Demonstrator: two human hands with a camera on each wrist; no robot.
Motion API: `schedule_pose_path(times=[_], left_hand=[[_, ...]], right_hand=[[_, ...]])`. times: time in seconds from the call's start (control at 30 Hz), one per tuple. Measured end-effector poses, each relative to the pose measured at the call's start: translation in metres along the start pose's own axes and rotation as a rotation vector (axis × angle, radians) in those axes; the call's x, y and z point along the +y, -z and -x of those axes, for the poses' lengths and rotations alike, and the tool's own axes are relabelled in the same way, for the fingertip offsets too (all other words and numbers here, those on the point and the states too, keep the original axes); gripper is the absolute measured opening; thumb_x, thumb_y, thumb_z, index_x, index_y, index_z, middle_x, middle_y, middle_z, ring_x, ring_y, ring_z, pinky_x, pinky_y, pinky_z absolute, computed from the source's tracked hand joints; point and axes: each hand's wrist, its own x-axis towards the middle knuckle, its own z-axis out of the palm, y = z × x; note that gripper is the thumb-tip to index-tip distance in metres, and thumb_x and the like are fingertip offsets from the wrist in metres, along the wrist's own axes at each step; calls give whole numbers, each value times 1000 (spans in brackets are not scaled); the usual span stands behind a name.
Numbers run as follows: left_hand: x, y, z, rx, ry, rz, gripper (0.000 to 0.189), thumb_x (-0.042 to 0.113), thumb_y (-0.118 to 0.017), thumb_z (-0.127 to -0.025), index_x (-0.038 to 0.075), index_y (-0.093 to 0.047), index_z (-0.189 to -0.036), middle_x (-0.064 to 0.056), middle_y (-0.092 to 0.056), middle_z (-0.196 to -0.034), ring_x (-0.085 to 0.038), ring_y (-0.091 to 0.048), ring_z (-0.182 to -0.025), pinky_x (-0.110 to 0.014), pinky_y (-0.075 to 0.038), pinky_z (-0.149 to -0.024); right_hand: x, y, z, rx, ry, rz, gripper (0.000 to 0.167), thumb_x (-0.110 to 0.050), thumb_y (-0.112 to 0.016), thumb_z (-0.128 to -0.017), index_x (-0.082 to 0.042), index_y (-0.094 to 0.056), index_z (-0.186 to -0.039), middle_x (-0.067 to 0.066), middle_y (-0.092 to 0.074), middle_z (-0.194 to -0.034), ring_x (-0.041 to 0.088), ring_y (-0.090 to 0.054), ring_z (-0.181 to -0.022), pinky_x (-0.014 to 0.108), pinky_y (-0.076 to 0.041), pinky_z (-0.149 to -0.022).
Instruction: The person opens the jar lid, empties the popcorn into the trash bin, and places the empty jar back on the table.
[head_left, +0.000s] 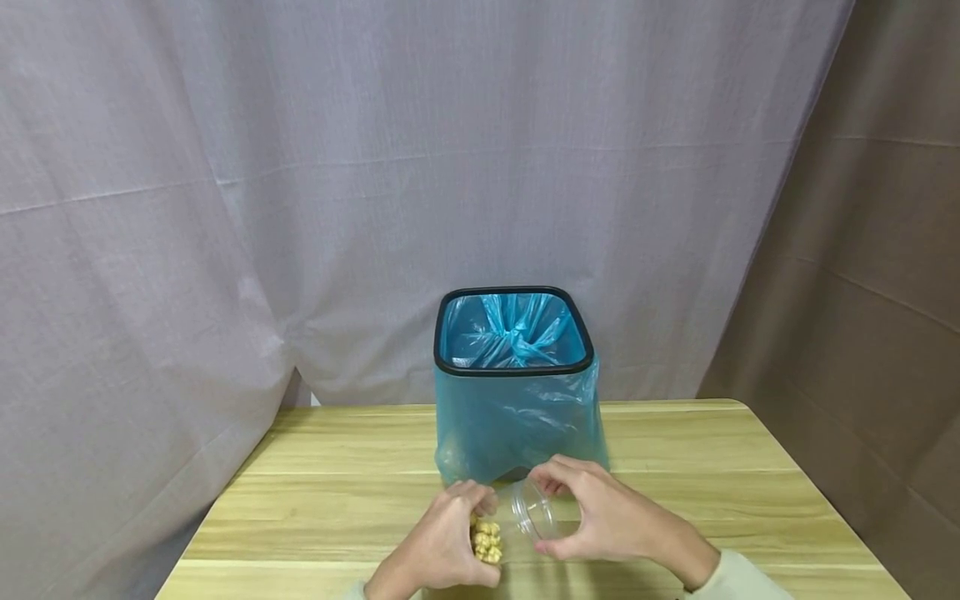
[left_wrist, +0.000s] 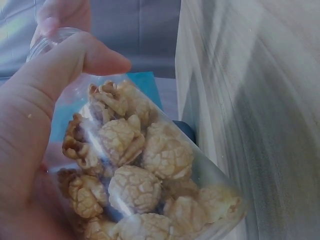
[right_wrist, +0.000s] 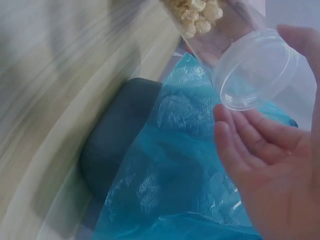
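Note:
My left hand (head_left: 442, 537) holds a clear plastic jar (left_wrist: 215, 175) round its side, with the jar tipped over sideways. Shelled walnuts (left_wrist: 135, 187) fill the jar's lower part, and the part toward the lid is bare. At the other end, my right hand (head_left: 600, 512) spans the clear round lid (right_wrist: 257, 70) between thumb and fingers. Its thumb and fingertips (right_wrist: 225, 112) are right at the lid's rim. The lid sits at the jar's mouth, facing right in the head view.
Just beyond the hands stands a bin with a black rim (head_left: 517, 371) and a blue bag (head_left: 517, 417) lining it, knotted inside. The wood-grain table (head_left: 322, 500) carries everything. Grey cloth (head_left: 337, 167) hangs behind, and brown cloth (head_left: 870, 292) hangs at the right.

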Motion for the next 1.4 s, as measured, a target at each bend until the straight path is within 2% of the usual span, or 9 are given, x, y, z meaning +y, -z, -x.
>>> schedule_pose_path(times=[0.13,0.27,0.43,0.67,0.77,0.97,1.13,1.27,1.4], left_hand=[[1,0,0,-4,5,0,61,25,-89,-59,14,-67,-115,0,-70,-105,-3,-58,-97,-21,-54,-86],[0,0,0,6,-5,-10,61,26,-89,-58,14,-67,-114,-1,-71,-104,-3,-59,-96,-20,-54,-86],[-1,0,-1,8,-1,2,61,26,-89,-58,15,-67,-114,0,-71,-104,-3,-59,-97,-21,-55,-86],[-1,0,-2,5,-1,7,59,25,-88,-58,15,-67,-112,-1,-71,-103,-4,-59,-96,-20,-55,-84],[-1,0,-2,8,-5,10,59,26,-88,-58,15,-67,-112,-2,-71,-103,-4,-59,-95,-20,-55,-84],[-2,0,-2,5,-1,7,61,26,-88,-58,14,-67,-113,-2,-71,-104,-5,-60,-96,-21,-55,-85],[-2,0,-2,10,-3,3,61,26,-89,-58,13,-68,-114,-2,-72,-104,-5,-60,-96,-21,-55,-85],[0,0,-2,12,-2,5,61,26,-89,-58,13,-68,-114,2,-71,-104,-6,-61,-97,-21,-56,-86],[1,-1,-2,5,2,13,61,26,-89,-58,15,-68,-113,5,-69,-104,-5,-60,-97,-21,-56,-85]], right_hand=[[2,3,2,-10,69,9,74,-38,-93,-78,-20,-59,-141,-14,-65,-125,11,-67,-111,32,-61,-96],[3,4,4,-16,66,13,85,-47,-93,-77,-22,-54,-148,-11,-64,-135,15,-67,-119,37,-60,-101],[3,2,5,12,-14,9,76,-60,-85,-81,-16,-62,-138,-7,-70,-124,12,-68,-112,36,-61,-96],[1,-1,3,13,-81,-32,53,-51,-83,-87,-15,-68,-123,-9,-70,-108,2,-64,-98,31,-61,-87],[0,0,2,4,-68,-32,54,-49,-84,-86,-16,-67,-125,-9,-69,-109,3,-65,-100,32,-61,-89],[1,5,3,-6,25,4,72,-44,-90,-81,-19,-60,-141,-9,-68,-126,13,-68,-114,38,-61,-98],[4,8,6,-26,9,60,85,-57,-88,-79,-23,-54,-149,-12,-64,-138,11,-64,-124,40,-59,-104],[6,6,8,-14,-34,53,76,-62,-82,-83,-19,-61,-141,-12,-68,-127,8,-66,-116,38,-60,-98],[6,3,7,-17,-45,-14,59,-56,-78,-90,-16,-66,-132,-8,-71,-115,7,-67,-105,33,-61,-90]])
